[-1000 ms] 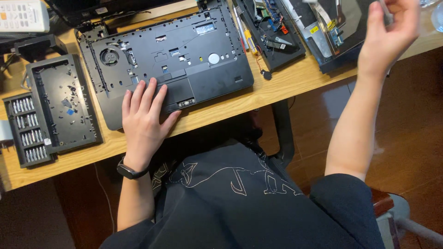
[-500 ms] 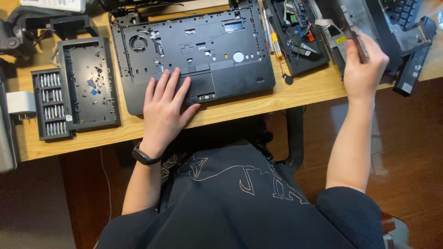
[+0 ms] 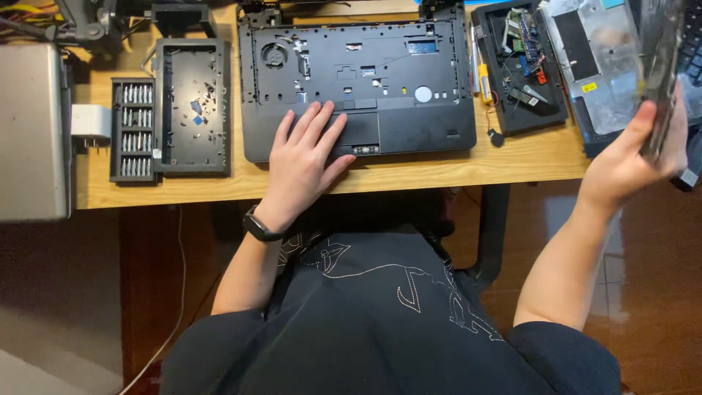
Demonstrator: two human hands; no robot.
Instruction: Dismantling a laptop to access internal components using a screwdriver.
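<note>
My left hand [image 3: 307, 157] lies flat, fingers spread, on the palm rest of a stripped black laptop base [image 3: 358, 77] whose keyboard is gone, with a fan at its upper left. My right hand [image 3: 632, 153] is raised off the desk at the right edge and grips a thin flat metal panel [image 3: 662, 66] held on edge, seen blurred. A black watch sits on my left wrist.
On the wooden desk [image 3: 409, 172]: a black screwdriver bit set [image 3: 134, 130], a black tray with loose screws [image 3: 191, 106], a black case of small electronic parts [image 3: 523, 66], a silvery laptop panel [image 3: 596, 62], a grey box [image 3: 33, 132] at left. A chair arm stands below the desk.
My right hand has come down and right from the parts on the desk, lifting the thin panel up on edge. My left hand stays on the laptop base. The view has shifted.
</note>
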